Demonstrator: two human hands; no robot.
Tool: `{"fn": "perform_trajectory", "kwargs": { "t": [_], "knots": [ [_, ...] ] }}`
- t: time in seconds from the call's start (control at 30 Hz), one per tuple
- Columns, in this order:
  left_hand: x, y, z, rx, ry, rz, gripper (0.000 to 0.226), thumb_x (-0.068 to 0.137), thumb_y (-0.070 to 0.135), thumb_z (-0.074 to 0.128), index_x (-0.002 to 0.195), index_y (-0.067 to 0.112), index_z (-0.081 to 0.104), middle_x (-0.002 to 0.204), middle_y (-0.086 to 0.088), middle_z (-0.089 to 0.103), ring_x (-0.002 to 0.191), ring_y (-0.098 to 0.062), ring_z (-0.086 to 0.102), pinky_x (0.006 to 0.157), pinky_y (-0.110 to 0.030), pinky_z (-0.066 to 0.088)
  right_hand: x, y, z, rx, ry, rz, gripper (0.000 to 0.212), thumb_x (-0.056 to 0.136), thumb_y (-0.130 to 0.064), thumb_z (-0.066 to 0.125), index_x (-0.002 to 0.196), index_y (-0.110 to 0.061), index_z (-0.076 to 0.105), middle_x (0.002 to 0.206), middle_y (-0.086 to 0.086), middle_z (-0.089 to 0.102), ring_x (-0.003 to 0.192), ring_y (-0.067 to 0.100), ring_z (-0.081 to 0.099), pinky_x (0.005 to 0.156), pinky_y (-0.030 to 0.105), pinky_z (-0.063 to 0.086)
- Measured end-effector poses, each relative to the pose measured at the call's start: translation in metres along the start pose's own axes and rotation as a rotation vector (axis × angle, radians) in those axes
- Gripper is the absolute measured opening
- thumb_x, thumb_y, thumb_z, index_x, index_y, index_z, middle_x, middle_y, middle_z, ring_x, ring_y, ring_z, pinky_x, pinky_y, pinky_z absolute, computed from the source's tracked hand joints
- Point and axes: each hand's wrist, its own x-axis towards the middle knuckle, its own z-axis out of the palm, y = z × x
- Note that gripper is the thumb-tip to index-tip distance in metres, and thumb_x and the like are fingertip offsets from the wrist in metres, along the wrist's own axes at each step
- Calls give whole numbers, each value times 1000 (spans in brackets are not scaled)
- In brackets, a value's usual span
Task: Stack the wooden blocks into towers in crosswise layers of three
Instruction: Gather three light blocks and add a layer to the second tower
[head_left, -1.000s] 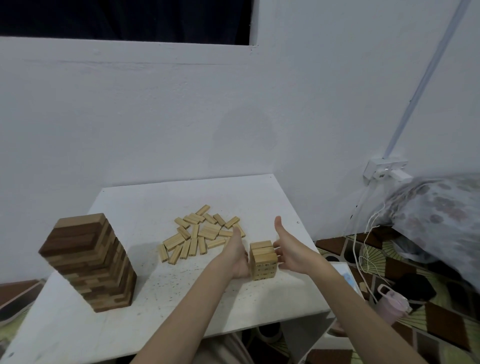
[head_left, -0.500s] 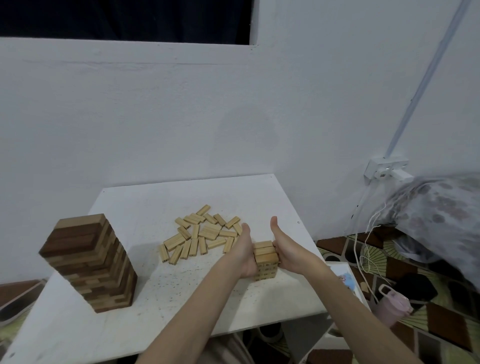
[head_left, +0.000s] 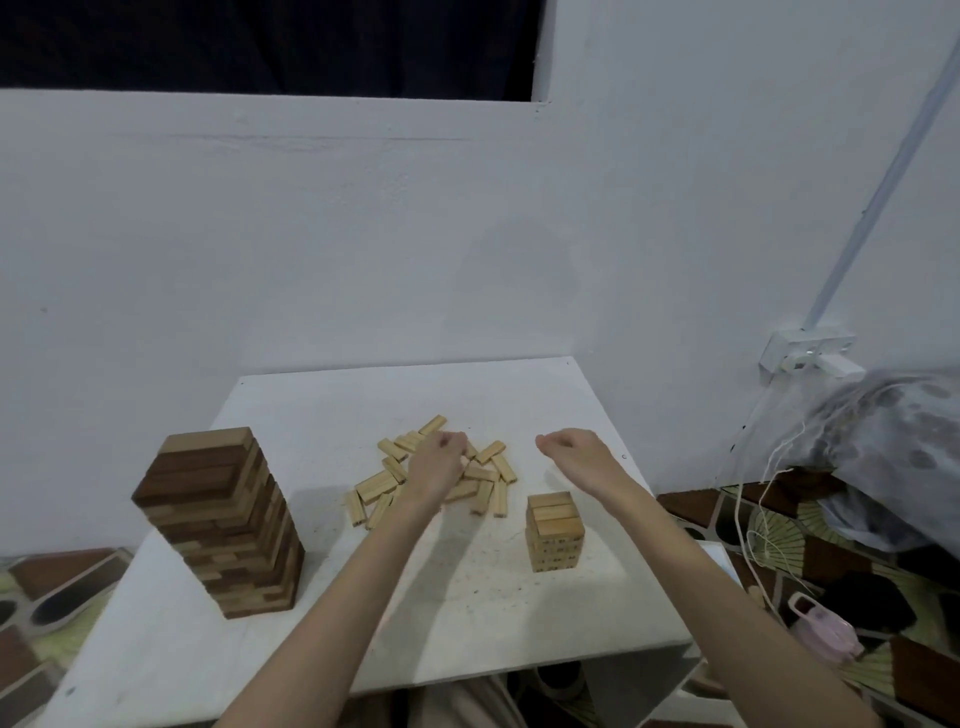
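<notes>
Head view of a white table (head_left: 322, 644) set against a pale wall (head_left: 363, 249). A tall tower (head_left: 218, 525) of dark and light wooden blocks stands on the table's left part, its layers crossed. A short tower (head_left: 555, 530) of pale blocks stands on the right part, with three blocks side by side on top. Between and behind the two towers lies a loose heap of pale blocks (head_left: 441, 478), flat on the table and pointing various ways. The left hand (head_left: 435, 467) is over the heap with its fingers curled downward among the blocks; whether it grips one cannot be told, since the fingertips are hidden behind the hand. The right hand (head_left: 576, 452) hangs above the table just right of the heap and behind the short tower, apart from both, its fingers loosely curled and holding nothing. Both bare forearms reach in from the near edge. On the wall at right a white socket box (head_left: 805, 349) carries a plug, with a conduit (head_left: 883, 182) rising from it and thin white cables (head_left: 769, 483) hanging down. A patterned cloth bundle (head_left: 893, 447) lies at far right, and a pink container (head_left: 826, 631) stands on the patterned floor (head_left: 883, 670) below
</notes>
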Motion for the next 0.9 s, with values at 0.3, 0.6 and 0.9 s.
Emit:
{"fn": "perform_trajectory", "kwargs": {
  "t": [0.3, 0.6, 0.9],
  "knots": [
    [2, -47, -60, 478, 250, 335, 24, 98, 14, 42, 116, 6, 56, 115, -8, 57, 106, -19, 52, 84, -23, 40, 11, -37, 77, -108, 12, -235, 26, 97, -15, 50, 118, -7, 64, 119, 6, 64, 107, 20, 60, 84, 21, 44],
    [0, -109, -74, 874, 209, 400, 30, 97, 13, 36, 125, 10, 48, 129, -6, 46, 116, -21, 39, 90, -25, 35, 12, 8, 163, -250, 11, -320, 27, 97, -16, 45, 120, -19, 59, 120, -1, 56, 100, 10, 55, 89, 30, 50],
    [3, -123, -74, 965, 135, 331, 33, 97, 18, 36, 129, 17, 44, 134, -7, 34, 121, -23, 31, 94, -27, 35, 12, 15, 192, -452, 26, -471, 48, 92, 0, 43, 137, -16, 45, 134, -1, 46, 121, 18, 41, 104, 28, 36]
  ]
}}
